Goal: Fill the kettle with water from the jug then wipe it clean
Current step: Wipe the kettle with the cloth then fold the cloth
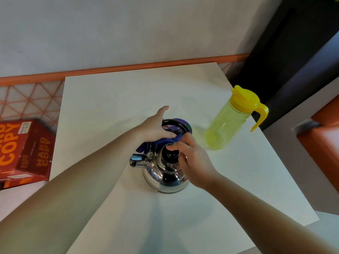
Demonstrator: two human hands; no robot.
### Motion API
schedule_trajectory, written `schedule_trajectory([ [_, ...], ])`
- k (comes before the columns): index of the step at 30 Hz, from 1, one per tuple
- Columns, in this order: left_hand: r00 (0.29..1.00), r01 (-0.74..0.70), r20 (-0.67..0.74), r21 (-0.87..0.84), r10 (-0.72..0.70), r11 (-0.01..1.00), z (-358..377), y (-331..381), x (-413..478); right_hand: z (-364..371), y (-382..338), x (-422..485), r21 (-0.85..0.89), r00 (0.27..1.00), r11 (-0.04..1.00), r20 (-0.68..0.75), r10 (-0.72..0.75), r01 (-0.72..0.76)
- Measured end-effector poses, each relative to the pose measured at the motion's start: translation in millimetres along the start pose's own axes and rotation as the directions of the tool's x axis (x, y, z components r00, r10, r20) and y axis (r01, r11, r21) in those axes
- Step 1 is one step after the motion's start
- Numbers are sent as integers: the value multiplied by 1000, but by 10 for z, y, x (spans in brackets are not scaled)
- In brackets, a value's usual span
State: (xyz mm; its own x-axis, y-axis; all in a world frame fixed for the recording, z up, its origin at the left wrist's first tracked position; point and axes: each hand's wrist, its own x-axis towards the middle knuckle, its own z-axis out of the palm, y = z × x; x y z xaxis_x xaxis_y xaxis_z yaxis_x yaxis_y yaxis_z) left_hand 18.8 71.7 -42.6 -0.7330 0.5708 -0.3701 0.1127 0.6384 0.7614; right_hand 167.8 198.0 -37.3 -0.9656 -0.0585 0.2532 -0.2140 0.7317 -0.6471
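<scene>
Kettle (165, 178) sits mid-table (128, 92), jug (229, 125) parked empty-looking to its R, so I judge fill's done: L hand (156, 129) lies flat pressing blue cloth (142, 147) on kettle's far shoulder, R hand (194, 160) pinching lid knob (171, 154) to steady it.

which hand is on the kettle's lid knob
The right hand: its fingers curl around the black lid knob on top of the kettle. The left hand lies flatter, farther back, on the blue cloth.
</scene>
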Motion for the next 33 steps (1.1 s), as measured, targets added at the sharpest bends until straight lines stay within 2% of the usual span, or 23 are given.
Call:
schedule_trajectory([
  [9,981,165,96,24,-167,986,-244,-248,-274,-34,-5,2,6,1000,1000,16,-13,13],
  [12,991,131,30,89,-134,987,-208,-213,-273,-24,-4,7,4,1000,1000,25,-4,4],
  [16,994,87,-66,61,-83,994,-61,-77,-99,-26,5,8,-3,999,1000,34,-18,18],
  [20,997,43,-67,74,-38,996,25,-4,43,-109,83,42,86,998,996,55,-23,18],
  [22,999,30,-40,53,-27,998,-18,-31,36,-208,183,113,177,998,984,-56,24,-14],
  [24,1000,5,-13,10,-5,1000,-56,-66,-3,-292,298,234,253,972,959,-160,173,-129],
  [25,1000,-7,-6,-9,7,1000,-59,-76,-22,-318,347,321,307,950,926,-150,274,-219],
  [26,1000,-18,-6,-21,18,1000,-49,-74,-34,-334,392,413,374,924,872,-84,372,-317],
  [28,999,-44,-28,-24,44,999,-13,-47,-47,-327,473,596,494,861,716,160,483,-494],
  [29,997,-62,-47,-14,61,998,4,-29,-56,-311,506,664,516,830,653,282,481,-554],
  [31,993,-85,-79,19,87,996,25,-15,-95,-255,560,736,492,789,621,453,415,-609],
  [33,994,-65,-93,2,65,998,35,-44,-148,-194,612,742,497,781,615,504,369,-612],
])
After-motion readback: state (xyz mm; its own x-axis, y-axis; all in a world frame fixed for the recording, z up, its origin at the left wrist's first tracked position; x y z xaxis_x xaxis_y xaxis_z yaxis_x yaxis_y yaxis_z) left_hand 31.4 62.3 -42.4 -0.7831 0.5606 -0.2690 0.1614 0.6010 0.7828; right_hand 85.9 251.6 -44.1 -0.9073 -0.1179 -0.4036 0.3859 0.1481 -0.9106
